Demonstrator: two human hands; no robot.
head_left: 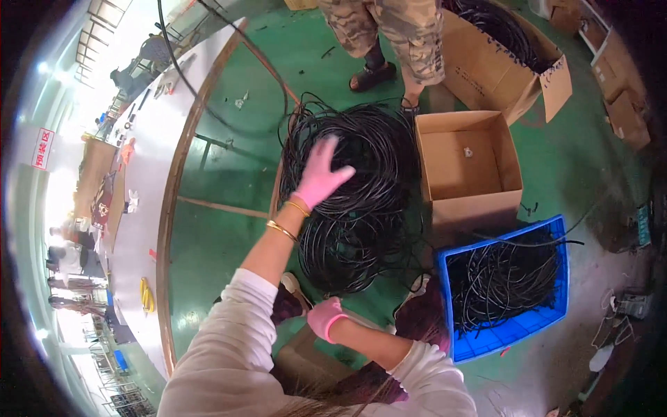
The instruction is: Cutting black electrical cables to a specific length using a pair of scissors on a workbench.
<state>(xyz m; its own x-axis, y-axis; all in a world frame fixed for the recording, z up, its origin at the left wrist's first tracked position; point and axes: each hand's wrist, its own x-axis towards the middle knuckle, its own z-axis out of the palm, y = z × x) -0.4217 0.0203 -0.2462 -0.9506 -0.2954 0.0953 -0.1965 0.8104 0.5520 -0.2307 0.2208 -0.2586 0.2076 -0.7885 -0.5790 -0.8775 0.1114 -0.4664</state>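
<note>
A big heap of coiled black cables (347,257) lies on the floor in front of me. Over its upper left part reaches my left hand (321,174), in a pink glove, with thumb and fingers apart and nothing visibly held. The fingertips are slightly blurred. My right hand (325,318), also pink-gloved, is closed low by the near edge of the heap, between my knees. Whatever it grips is hidden by the fingers; cable strands lie just beyond it.
At right stand a blue crate (455,347) of short black cables and an open cardboard box (514,191) with a small pale item inside. Behind is a larger carton (479,76) of black cable. Another person (389,35) stands beyond the heap. A long white table (149,174) runs along the left.
</note>
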